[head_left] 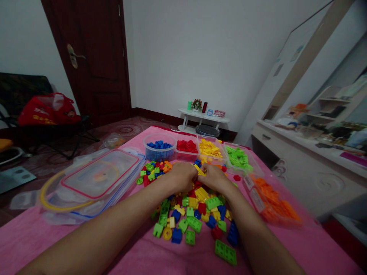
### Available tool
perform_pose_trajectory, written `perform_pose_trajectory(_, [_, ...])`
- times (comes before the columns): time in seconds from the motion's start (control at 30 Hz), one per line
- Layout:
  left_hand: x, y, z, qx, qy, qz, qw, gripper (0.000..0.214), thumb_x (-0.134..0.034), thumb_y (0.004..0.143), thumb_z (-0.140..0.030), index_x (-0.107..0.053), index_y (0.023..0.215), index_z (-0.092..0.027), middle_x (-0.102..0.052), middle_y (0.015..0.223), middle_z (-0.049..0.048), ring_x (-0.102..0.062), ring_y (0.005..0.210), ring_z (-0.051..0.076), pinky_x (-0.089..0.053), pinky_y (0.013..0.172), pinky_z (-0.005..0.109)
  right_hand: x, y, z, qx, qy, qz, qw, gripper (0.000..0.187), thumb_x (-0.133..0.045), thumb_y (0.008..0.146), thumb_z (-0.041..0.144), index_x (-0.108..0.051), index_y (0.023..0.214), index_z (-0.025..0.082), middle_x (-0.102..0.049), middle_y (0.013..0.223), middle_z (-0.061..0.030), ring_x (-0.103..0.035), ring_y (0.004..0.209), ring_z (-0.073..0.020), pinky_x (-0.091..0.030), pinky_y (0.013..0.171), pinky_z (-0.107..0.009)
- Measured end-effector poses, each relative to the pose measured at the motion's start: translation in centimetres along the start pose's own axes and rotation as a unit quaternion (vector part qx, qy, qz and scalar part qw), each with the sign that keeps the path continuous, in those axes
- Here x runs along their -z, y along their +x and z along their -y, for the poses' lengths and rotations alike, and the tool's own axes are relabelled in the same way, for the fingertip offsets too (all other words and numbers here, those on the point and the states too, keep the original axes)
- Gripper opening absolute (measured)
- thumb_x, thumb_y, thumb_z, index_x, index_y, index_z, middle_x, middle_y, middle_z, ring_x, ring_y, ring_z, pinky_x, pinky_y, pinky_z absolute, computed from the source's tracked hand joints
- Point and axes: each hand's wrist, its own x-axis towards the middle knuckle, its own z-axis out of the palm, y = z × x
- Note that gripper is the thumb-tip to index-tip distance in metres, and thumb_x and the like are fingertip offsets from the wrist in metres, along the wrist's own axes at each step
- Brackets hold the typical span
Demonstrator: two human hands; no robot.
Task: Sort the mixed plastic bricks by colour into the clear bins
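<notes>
My left hand [182, 176] and my right hand [215, 178] meet over a loose pile of coloured building bricks [195, 214] on a pink-covered table [43, 236]. Both hands are closed and pinch a small yellow brick [199, 170] between them, one at each end. Behind the hands stands a row of clear tubs: blue bricks [159, 146], red bricks [187, 146], yellow bricks [210, 148] and green bricks [238, 157].
A tub of orange bricks [272, 200] lies at the right of the pile. Stacked clear lids [94, 179] lie at the left. A dark door [88, 57], a red bag [47, 109], a small white table [203, 116] and a dresser [312, 168] surround the table.
</notes>
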Motion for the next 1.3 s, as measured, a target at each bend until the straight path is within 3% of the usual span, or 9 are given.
perform_pose_trajectory(0.17, [-0.7, 0.4, 1.1, -0.009, -0.081, -0.018, 0.997, 0.025, -0.064, 0.059, -0.021, -0.070, 0.083, -0.021, -0.069, 0.079, 0.0037, -0.063, 0.071, 0.019, -0.045, 0.058, 0.024, 0.6, -0.5, -0.5, -0.063, 0.253, -0.007, 0.965, 0.020, -0.062, 0.061, 0.028, -0.050, 0.074, 0.019, -0.051, 0.056, 0.0040, -0.046, 0.049, -0.0099, -0.027, 0.045, -0.021])
perform_pose_trajectory(0.3, [0.7, 0.5, 2.8, -0.004, -0.219, -0.055, 0.974, 0.023, -0.066, 0.060, -0.026, -0.067, 0.082, -0.017, -0.066, 0.070, 0.0001, -0.056, 0.059, 0.012, -0.039, 0.050, 0.019, 2.3, -1.2, -0.4, -0.082, 0.566, 0.039, 0.819, 0.023, -0.061, 0.068, 0.035, -0.045, 0.078, 0.020, -0.049, 0.055, 0.0062, -0.034, 0.038, -0.0048, -0.018, 0.037, -0.017])
perform_pose_trajectory(0.43, [2.6, 0.4, 3.3, 0.013, -0.296, -0.207, 0.932, 0.024, -0.066, 0.066, -0.030, -0.067, 0.084, -0.015, -0.067, 0.076, 0.0018, -0.057, 0.064, 0.011, -0.042, 0.055, 0.019, 3.2, -1.9, 0.7, -0.064, 0.759, 0.123, 0.637, 0.022, -0.051, 0.075, 0.037, -0.050, 0.087, 0.018, -0.058, 0.063, 0.0000, -0.036, 0.038, -0.0052, -0.019, 0.035, -0.015])
perform_pose_trajectory(0.53, [2.8, 0.3, 2.5, -0.024, -0.343, -0.257, 0.903, 0.023, -0.066, 0.069, -0.029, -0.066, 0.087, -0.014, -0.069, 0.082, 0.0026, -0.059, 0.068, 0.011, -0.046, 0.062, 0.020, 3.2, -2.2, 2.0, -0.042, 0.804, 0.179, 0.565, 0.027, -0.046, 0.080, 0.041, -0.051, 0.092, 0.018, -0.061, 0.068, -0.0017, -0.037, 0.037, -0.0057, -0.019, 0.032, -0.014])
perform_pose_trajectory(0.67, [2.4, 0.1, 1.0, -0.056, -0.296, -0.267, 0.915, 0.022, -0.064, 0.071, -0.023, -0.071, 0.091, -0.018, -0.071, 0.089, 0.0028, -0.062, 0.080, 0.014, -0.048, 0.077, 0.026, 2.9, -2.5, 3.3, -0.066, 0.833, 0.200, 0.511, 0.030, -0.044, 0.085, 0.049, -0.049, 0.087, 0.020, -0.052, 0.055, 0.0040, -0.037, 0.034, -0.0047, -0.019, 0.031, -0.011])
perform_pose_trajectory(0.87, [2.9, -0.2, 0.1, -0.134, -0.218, -0.263, 0.930, 0.028, -0.059, 0.074, -0.014, -0.071, 0.097, -0.023, -0.070, 0.102, 0.0006, -0.061, 0.097, 0.015, -0.043, 0.093, 0.029, 2.3, -2.3, 4.1, -0.146, 0.864, 0.126, 0.466, 0.026, -0.046, 0.089, 0.043, -0.050, 0.083, 0.018, -0.051, 0.050, 0.0046, -0.042, 0.034, -0.0034, -0.026, 0.032, -0.008])
perform_pose_trajectory(1.07, [3.4, 0.1, 1.8, -0.026, -0.311, -0.339, 0.888, 0.020, -0.056, 0.079, -0.022, -0.072, 0.090, -0.018, -0.072, 0.095, 0.0037, -0.064, 0.090, 0.015, -0.048, 0.085, 0.026, 2.8, -2.3, 3.1, -0.121, 0.882, 0.119, 0.439, 0.020, -0.045, 0.089, 0.035, -0.049, 0.084, 0.017, -0.057, 0.066, -0.0009, -0.043, 0.041, -0.0023, -0.031, 0.033, -0.008])
perform_pose_trajectory(1.17, [3.9, 0.0, 3.3, 0.023, -0.357, -0.393, 0.847, 0.020, -0.055, 0.079, -0.024, -0.071, 0.087, -0.015, -0.073, 0.085, 0.0039, -0.066, 0.078, 0.014, -0.052, 0.074, 0.024, 3.6, -1.1, 1.2, -0.121, 0.859, 0.106, 0.487, 0.016, -0.043, 0.089, 0.031, -0.047, 0.082, 0.017, -0.054, 0.067, -0.0014, -0.041, 0.043, -0.0026, -0.032, 0.032, -0.007])
perform_pose_trajectory(1.3, [4.7, -0.4, 4.4, 0.055, -0.342, -0.454, 0.821, 0.019, -0.055, 0.078, -0.024, -0.071, 0.083, -0.014, -0.072, 0.082, 0.0035, -0.065, 0.073, 0.013, -0.051, 0.067, 0.022, 5.4, 3.4, -1.5, -0.092, 0.758, -0.027, 0.646, 0.012, -0.041, 0.087, 0.024, -0.045, 0.077, 0.019, -0.047, 0.060, 0.0010, -0.041, 0.043, -0.0056, -0.035, 0.034, -0.011])
